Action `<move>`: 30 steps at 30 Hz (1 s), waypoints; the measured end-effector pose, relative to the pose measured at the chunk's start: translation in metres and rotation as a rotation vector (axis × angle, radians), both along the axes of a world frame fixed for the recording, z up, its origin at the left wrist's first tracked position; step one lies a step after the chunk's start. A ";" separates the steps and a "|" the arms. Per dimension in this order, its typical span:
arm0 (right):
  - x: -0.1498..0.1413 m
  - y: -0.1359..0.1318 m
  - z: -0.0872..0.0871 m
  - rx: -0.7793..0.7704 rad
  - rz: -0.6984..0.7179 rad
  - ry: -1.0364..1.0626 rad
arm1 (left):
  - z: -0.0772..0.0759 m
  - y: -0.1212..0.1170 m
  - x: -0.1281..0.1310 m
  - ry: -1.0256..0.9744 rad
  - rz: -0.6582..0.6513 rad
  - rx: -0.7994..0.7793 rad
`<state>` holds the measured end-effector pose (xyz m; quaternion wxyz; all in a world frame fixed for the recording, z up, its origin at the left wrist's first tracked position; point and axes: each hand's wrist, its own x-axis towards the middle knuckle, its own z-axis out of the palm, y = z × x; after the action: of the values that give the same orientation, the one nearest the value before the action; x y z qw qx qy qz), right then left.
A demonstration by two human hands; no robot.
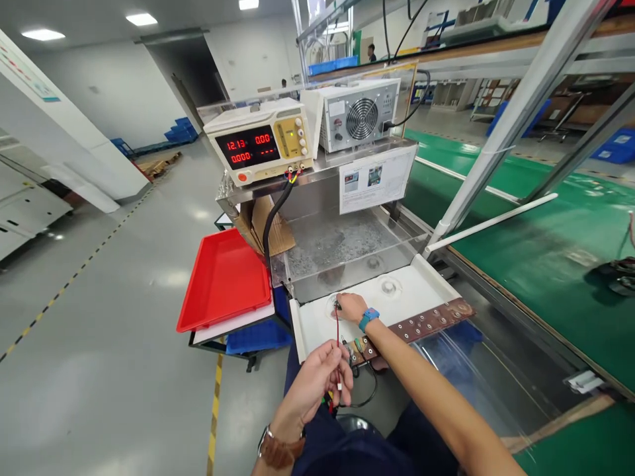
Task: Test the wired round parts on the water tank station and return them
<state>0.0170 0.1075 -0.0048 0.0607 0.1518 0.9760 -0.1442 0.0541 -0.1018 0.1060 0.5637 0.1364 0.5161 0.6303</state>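
Observation:
My left hand (322, 373) is closed around a thin red wire (338, 330), with a small white plug at its lower end. The wire runs up to my right hand (352, 308), which wears a blue wrist band (368, 319). Its fingers pinch a small dark part at the wire's upper end, too small to name, over the left round fitting on the white tray (312, 327). A brown strip (426, 324) with metal studs lines the tray's near edge. Beside my left hand, clips with dark leads (370, 390) are attached near the strip's left end.
A power supply (258, 142) with lit red digits stands on a metal shelf, next to a grey fan unit (362, 116). Its black cable (270, 225) hangs down by a red bin (225, 281). A green conveyor (546, 264) and slanted metal posts stand at right.

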 end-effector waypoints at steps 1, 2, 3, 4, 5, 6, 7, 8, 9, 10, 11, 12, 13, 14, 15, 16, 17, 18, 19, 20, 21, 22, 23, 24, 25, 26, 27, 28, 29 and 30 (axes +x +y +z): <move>0.000 0.000 -0.001 -0.008 -0.003 -0.004 | 0.002 0.002 0.002 -0.006 -0.017 0.021; 0.001 0.001 -0.001 -0.015 -0.002 -0.007 | 0.004 0.004 0.003 -0.013 -0.031 0.039; 0.002 0.002 -0.002 -0.020 0.003 -0.007 | 0.005 0.006 0.004 -0.017 -0.044 0.052; 0.002 0.002 -0.002 -0.021 0.009 -0.007 | 0.007 0.007 0.005 -0.017 -0.053 0.061; 0.003 0.002 -0.002 -0.021 0.012 -0.005 | 0.008 0.008 0.005 -0.013 -0.058 0.067; 0.003 0.003 -0.002 -0.020 0.011 -0.004 | 0.009 0.008 0.005 -0.004 -0.060 0.068; 0.003 0.003 -0.002 -0.021 0.006 -0.005 | 0.010 0.009 0.004 0.007 -0.062 0.065; 0.003 0.003 -0.001 -0.026 -0.003 -0.009 | 0.010 0.010 0.003 0.022 -0.063 0.060; 0.002 0.003 -0.001 -0.034 -0.014 -0.013 | 0.010 0.011 0.002 0.037 -0.065 0.054; 0.002 0.003 -0.002 -0.043 -0.023 -0.019 | 0.009 0.012 0.000 0.050 -0.066 0.050; 0.001 0.003 -0.002 -0.054 -0.030 -0.022 | 0.008 0.014 -0.003 0.060 -0.067 0.046; 0.001 0.004 -0.003 -0.062 -0.036 -0.023 | 0.007 0.017 -0.005 0.067 -0.063 0.043; 0.001 0.004 -0.004 -0.070 -0.040 -0.022 | 0.004 0.020 -0.008 0.078 -0.053 0.040; 0.001 0.005 -0.005 -0.077 -0.044 -0.021 | 0.001 0.025 -0.012 0.098 -0.036 0.034; 0.000 0.006 -0.006 -0.083 -0.046 -0.020 | -0.003 0.030 -0.016 0.127 -0.013 0.025; 0.000 0.006 -0.007 -0.089 -0.047 -0.021 | -0.009 0.035 -0.020 0.166 0.013 0.013; 0.000 0.007 -0.007 -0.093 -0.048 -0.025 | -0.015 0.041 -0.024 0.214 0.039 0.000; 0.000 0.007 -0.008 -0.097 -0.049 -0.032 | -0.023 0.047 -0.029 0.272 0.067 -0.015; 0.000 0.008 -0.008 -0.099 -0.049 -0.040 | -0.031 0.052 -0.033 0.337 0.099 -0.031; 0.000 0.008 -0.008 -0.100 -0.048 -0.046 | -0.039 0.056 -0.037 0.406 0.135 -0.047; 0.000 0.009 -0.008 -0.102 -0.047 -0.052 | -0.047 0.059 -0.041 0.476 0.174 -0.060; 0.000 0.009 -0.007 -0.103 -0.044 -0.055 | -0.054 0.061 -0.043 0.543 0.211 -0.071; 0.000 0.009 -0.007 -0.104 -0.042 -0.055 | -0.061 0.062 -0.045 0.598 0.240 -0.083; 0.000 0.010 -0.007 -0.104 -0.039 -0.052 | -0.067 0.062 -0.046 0.641 0.257 -0.098; 0.000 0.010 -0.007 -0.103 -0.036 -0.046 | -0.072 0.061 -0.047 0.671 0.266 -0.118; 0.001 0.011 -0.008 -0.102 -0.033 -0.039 | -0.077 0.060 -0.047 0.691 0.273 -0.144; 0.001 0.011 -0.008 -0.102 -0.029 -0.028 | -0.081 0.059 -0.046 0.705 0.284 -0.171; 0.001 0.011 -0.009 -0.102 -0.027 -0.018 | -0.084 0.058 -0.045 0.714 0.297 -0.196; 0.001 0.012 -0.010 -0.103 -0.026 -0.012 | -0.086 0.057 -0.045 0.718 0.310 -0.214; 0.000 0.012 -0.011 -0.105 -0.028 -0.008 | -0.088 0.058 -0.044 0.721 0.317 -0.225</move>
<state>0.0174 0.1197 -0.0161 0.0703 0.1626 0.9646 -0.1954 0.0104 -0.0438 0.0179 0.2541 0.2047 0.7609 0.5609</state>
